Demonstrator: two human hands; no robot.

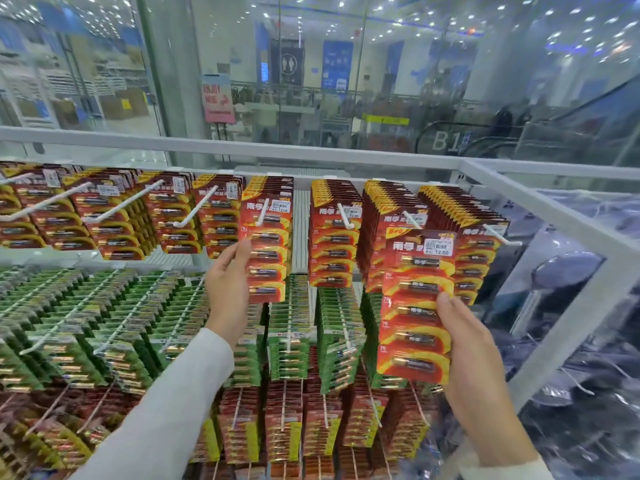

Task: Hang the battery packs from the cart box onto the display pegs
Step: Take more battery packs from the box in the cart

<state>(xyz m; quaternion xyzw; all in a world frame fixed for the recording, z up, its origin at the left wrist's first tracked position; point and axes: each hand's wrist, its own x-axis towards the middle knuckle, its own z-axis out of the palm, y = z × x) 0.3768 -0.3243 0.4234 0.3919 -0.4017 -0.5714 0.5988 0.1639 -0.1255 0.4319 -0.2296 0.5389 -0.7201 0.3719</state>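
**Rack** (311, 157): white frame with three tiers of pegged packs. The landmark is the centre peg (262, 213) of the top tier, its tip towards the viewer.
**Red tier** (114, 216): level with the centre peg on both sides, stacked deep.
**Green tier** (104, 323): below the centre peg.
**Lower red tier** (284, 420): well below it.
**Loose pack** (415, 306): right of and below the centre peg. Its long axis is upright and its hang end is up, just under the second peg (412, 220) rightward.
**Right grip** (474, 368): wrapped round the loose pack's lower right edge, and the nearer one to that peg.
**Hung pack** (268, 258): frontmost on the centre peg.
**Left grip** (227, 282): holds the hung pack's left edge.
**Next move, as judged**: raise the loose pack and thread its hole over a tip. The stacks reach close to the tips, so room is scant.
**Cart box**: not in view.
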